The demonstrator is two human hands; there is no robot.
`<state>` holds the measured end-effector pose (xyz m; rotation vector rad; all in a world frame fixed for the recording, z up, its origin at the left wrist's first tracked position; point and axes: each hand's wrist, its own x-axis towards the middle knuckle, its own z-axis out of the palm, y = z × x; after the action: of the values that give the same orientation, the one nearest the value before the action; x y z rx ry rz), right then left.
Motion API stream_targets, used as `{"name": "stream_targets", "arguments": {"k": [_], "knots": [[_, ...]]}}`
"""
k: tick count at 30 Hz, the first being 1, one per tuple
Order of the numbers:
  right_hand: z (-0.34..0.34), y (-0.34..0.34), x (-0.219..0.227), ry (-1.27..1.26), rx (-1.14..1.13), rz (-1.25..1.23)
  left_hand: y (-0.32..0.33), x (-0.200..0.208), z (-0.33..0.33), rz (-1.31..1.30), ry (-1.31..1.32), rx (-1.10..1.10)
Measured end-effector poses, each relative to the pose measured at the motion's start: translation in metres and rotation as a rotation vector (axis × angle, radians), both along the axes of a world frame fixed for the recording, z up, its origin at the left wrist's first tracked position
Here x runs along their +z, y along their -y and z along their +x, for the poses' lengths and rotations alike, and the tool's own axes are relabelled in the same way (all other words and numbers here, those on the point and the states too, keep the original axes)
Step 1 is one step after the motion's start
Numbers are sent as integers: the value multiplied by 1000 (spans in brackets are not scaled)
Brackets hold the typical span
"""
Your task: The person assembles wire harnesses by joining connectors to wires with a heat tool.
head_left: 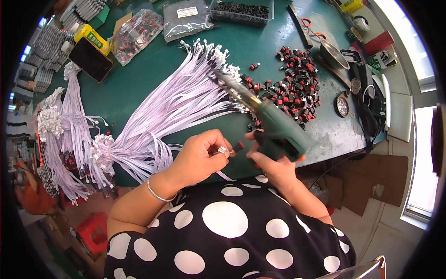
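Note:
My left hand (200, 151) is closed, pinching a flat white cable by its end. A small white connector (222, 149) shows at its fingers, and beside them is a small black-and-red part (238, 147). To the right, my right hand (276, 169) is wrapped round a dark green pistol-shaped tool (283, 125). Its long metal barrel points up and left, over the cable ends, and looks blurred. A large fanned bundle of white cables (162, 97) lies beyond my left hand. Loose black-and-red parts (297, 83) are heaped beyond the tool.
Tied cable bundles (51, 121) hang over the left table edge. At the back are a phone (90, 59), a yellow bottle (93, 38), a bag of parts (137, 35), a grey bag (186, 21) and a box of black pieces (241, 13). Scissors (313, 28) and a metal bowl (333, 55) stand right.

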<state>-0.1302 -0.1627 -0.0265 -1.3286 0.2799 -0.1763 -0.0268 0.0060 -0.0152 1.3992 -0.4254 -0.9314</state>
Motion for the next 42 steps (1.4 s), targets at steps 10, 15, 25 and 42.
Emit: {"name": "stream_targets", "arguments": {"k": [10,15,25,42], "knots": [[8,-13,4,-191,-97,114,-5,-2,3,-51,-100,-3],[8,-14,3,-171,-102,125,-4,-7,0,-6,2,-39],[5,-19,3,-69,-117,-44,5,-2,-5,4,5,76],[0,-14,7,-129,-176,-10,-1,4,-5,48,3,-2]]}}
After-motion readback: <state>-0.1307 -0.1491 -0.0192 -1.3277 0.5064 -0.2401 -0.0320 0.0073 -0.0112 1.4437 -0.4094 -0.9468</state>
